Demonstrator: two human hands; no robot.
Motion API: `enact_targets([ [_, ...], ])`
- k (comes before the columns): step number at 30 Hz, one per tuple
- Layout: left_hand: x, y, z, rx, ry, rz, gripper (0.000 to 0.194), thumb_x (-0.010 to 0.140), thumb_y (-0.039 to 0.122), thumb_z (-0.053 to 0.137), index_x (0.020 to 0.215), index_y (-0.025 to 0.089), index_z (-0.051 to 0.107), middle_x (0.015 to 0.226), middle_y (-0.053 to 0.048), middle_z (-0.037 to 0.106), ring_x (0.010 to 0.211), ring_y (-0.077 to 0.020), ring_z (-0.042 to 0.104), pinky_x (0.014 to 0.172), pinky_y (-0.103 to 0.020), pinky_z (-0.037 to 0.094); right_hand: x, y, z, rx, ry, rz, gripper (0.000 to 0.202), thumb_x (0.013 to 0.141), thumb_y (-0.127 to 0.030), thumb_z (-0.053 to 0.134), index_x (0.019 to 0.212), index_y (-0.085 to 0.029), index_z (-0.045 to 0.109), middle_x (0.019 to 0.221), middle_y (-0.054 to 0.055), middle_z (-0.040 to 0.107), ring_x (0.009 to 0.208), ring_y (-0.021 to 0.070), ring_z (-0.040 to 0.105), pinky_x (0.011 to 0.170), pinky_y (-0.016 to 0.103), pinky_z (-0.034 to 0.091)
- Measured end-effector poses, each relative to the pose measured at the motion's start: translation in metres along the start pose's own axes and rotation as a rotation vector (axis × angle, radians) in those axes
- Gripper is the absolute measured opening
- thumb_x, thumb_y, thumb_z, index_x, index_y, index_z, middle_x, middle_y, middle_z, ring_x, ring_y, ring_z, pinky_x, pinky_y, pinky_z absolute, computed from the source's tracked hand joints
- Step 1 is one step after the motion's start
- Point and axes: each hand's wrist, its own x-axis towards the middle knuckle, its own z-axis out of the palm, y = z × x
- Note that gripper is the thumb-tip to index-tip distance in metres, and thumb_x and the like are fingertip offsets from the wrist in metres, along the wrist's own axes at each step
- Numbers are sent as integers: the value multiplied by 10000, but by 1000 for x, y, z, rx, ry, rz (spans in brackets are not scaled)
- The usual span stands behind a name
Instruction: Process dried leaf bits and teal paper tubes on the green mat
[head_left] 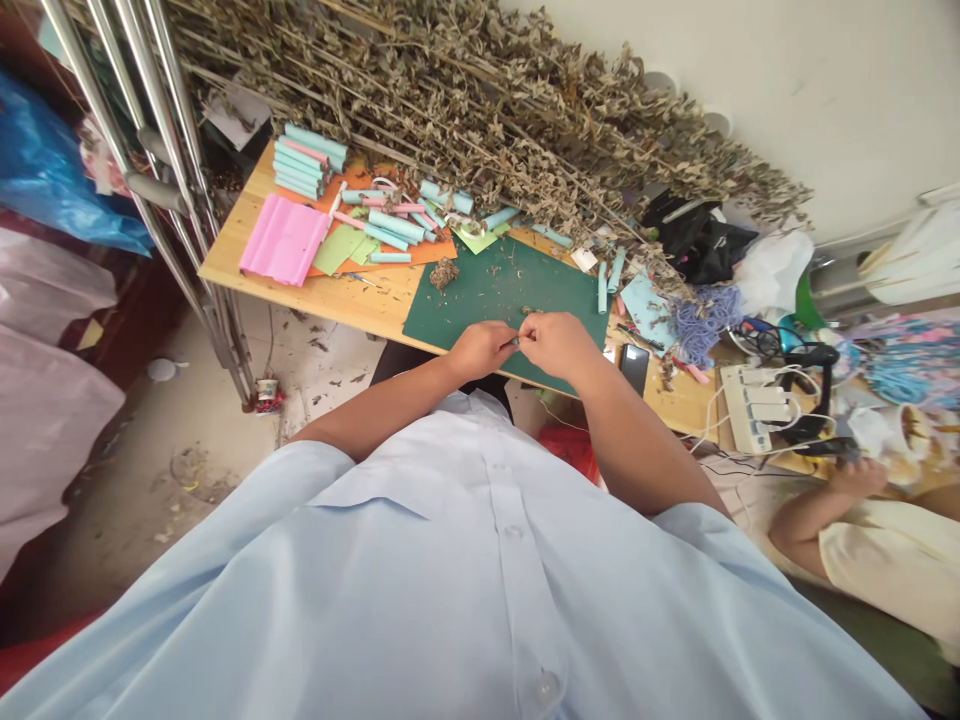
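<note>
My left hand (481,350) and my right hand (553,340) meet fingertip to fingertip over the near edge of a green cutting mat (491,300). Both are closed in a pinch around something small. Only a bluish speck of it shows between the fingers, so I cannot make out its kind. A clump of dried plant matter (444,274) lies on the mat to the left, among scattered crumbs. Beyond it are loose light-blue paper rolls (396,226) and a stack of similar rolls (300,165).
Dried leafy stalks (465,100) are heaped along the back. Pink paper (285,240) lies left, near metal crutches (150,150). A phone (634,368), purple yarn (705,325) and a power strip (746,410) with cables are at right, where another person's arm (810,515) shows.
</note>
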Motion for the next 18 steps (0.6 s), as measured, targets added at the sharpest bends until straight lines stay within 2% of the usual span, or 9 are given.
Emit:
enact_targets([
  [4, 0, 1, -1, -13, 10, 2, 293, 1047, 350, 537, 949, 166, 743, 865, -83, 706, 850, -206, 666, 766, -303, 478, -5, 5, -1, 76, -11, -41, 205, 875, -158, 629, 947, -238, 803, 920, 45, 806, 855, 231, 720, 824, 325, 504],
  [8, -1, 1, 0, -11, 11, 11, 290, 1045, 353, 548, 966, 162, 751, 883, -85, 713, 859, -205, 669, 769, -303, 482, -10, 11, 4, 128, 52, -61, 215, 879, -146, 619, 938, -233, 806, 979, 42, 806, 858, 215, 714, 849, 320, 508],
  [14, -1, 1, -1, -6, -3, 10, 280, 1045, 348, 547, 995, 170, 757, 902, -87, 721, 877, -208, 675, 785, -306, 492, -9, 11, 11, 172, 120, 5, 158, 854, -175, 650, 896, -234, 791, 841, 26, 785, 776, 213, 697, 783, 315, 503],
  [18, -1, 1, -2, -12, 0, 6, 269, 1044, 338, 551, 985, 169, 753, 907, -86, 721, 884, -205, 676, 788, -301, 491, -7, 9, 9, 151, 101, 10, 160, 853, -177, 643, 869, -231, 793, 806, 27, 774, 767, 213, 692, 782, 315, 500],
])
